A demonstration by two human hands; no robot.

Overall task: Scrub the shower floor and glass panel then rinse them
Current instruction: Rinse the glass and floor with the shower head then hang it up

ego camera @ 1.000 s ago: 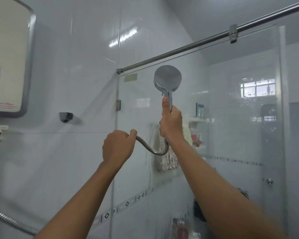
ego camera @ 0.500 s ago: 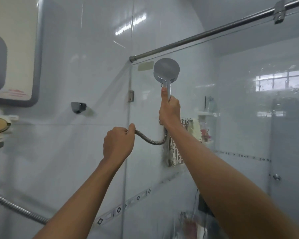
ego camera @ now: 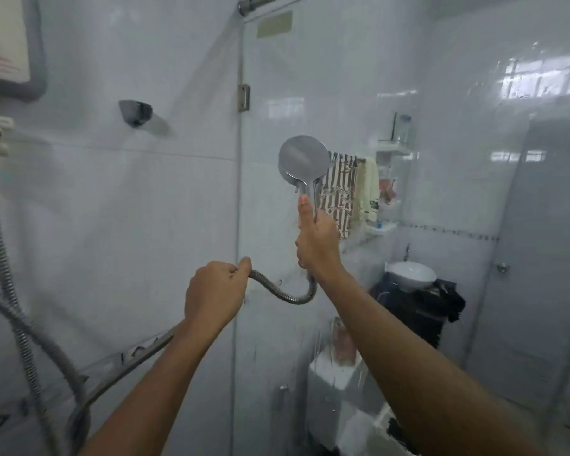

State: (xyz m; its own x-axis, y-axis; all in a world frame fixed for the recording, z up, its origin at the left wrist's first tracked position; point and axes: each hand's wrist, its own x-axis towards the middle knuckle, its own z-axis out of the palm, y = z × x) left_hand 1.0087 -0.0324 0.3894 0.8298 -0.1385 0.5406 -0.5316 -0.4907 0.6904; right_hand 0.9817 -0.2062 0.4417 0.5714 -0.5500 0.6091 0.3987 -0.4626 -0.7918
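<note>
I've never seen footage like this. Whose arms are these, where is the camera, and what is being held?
There is no machine here. A person wears one wide-angle camera on the head, and it looks forward over their own arms. This is the only view. The right hand grips the handle of a silver shower head, which is raised with its back to the camera and faces the glass panel. The left hand holds the metal hose lower down. A bracket sits on the tiled wall. Behind the wet glass hang towels, and there is a white basin.
</note>
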